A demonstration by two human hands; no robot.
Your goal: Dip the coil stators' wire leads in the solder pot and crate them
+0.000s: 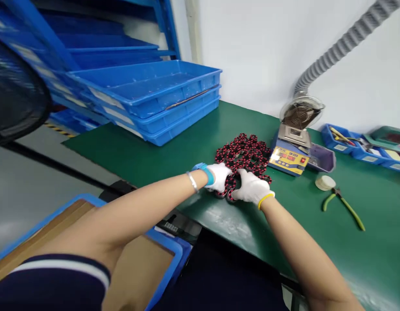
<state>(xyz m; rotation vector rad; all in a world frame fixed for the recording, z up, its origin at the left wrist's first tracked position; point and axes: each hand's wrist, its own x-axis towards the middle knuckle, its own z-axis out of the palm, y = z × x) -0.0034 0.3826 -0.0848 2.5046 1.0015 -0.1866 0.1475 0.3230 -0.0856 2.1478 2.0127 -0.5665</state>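
Observation:
A pile of small red-and-black wound coils (247, 153) lies on the green bench mat (174, 151). My left hand (219, 176), in a white glove with a blue wristband and a bracelet, curls its fingers around coils at the pile's near edge. My right hand (251, 188), also in a white glove with a yellow cuff, is pressed against the same near coils, fingers bent over them. Both hands meet at the pile's front.
Stacked blue trays (154, 93) stand at the back left. A soldering station (289, 157) with a fume-extractor hose (342, 47) sits right of the pile. A tape roll (324, 182), green-handled pliers (344, 204) and blue parts bins (362, 144) lie further right. A blue-rimmed board (138, 263) rests by my lap.

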